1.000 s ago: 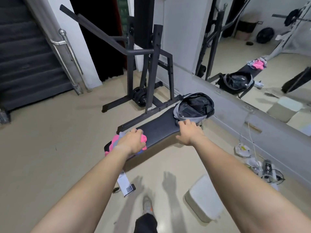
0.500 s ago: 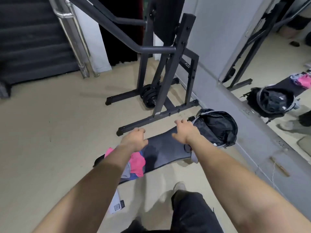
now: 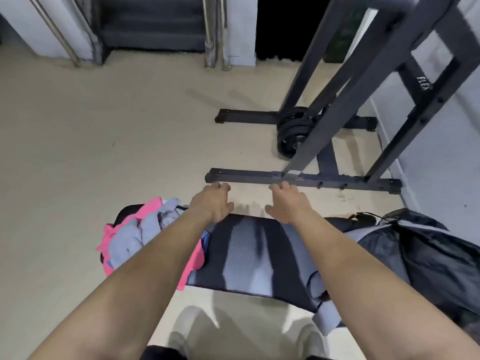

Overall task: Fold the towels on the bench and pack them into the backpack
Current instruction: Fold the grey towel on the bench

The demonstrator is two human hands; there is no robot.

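A black padded bench (image 3: 249,258) lies across the lower middle of the view. On its left end sits a crumpled heap of towels (image 3: 135,235), pink and grey with a bit of blue. A black and grey backpack (image 3: 426,258) rests on the bench's right end. My left hand (image 3: 211,202) and my right hand (image 3: 287,202) hover side by side over the bench's far edge, fingers loosely curled, holding nothing. My left forearm crosses over part of the towel heap.
A dark steel rack (image 3: 337,178) with a floor bar stands just beyond my hands, with black weight plates (image 3: 293,133) on it. A grey wall (image 3: 441,141) runs along the right. Stairs (image 3: 153,24) with metal rails rise at the back. Beige floor (image 3: 78,152) spreads to the left.
The view swung round to face the bench squarely. My left hand left the towels and my right hand left the backpack; both now hang empty over the bench's far edge.
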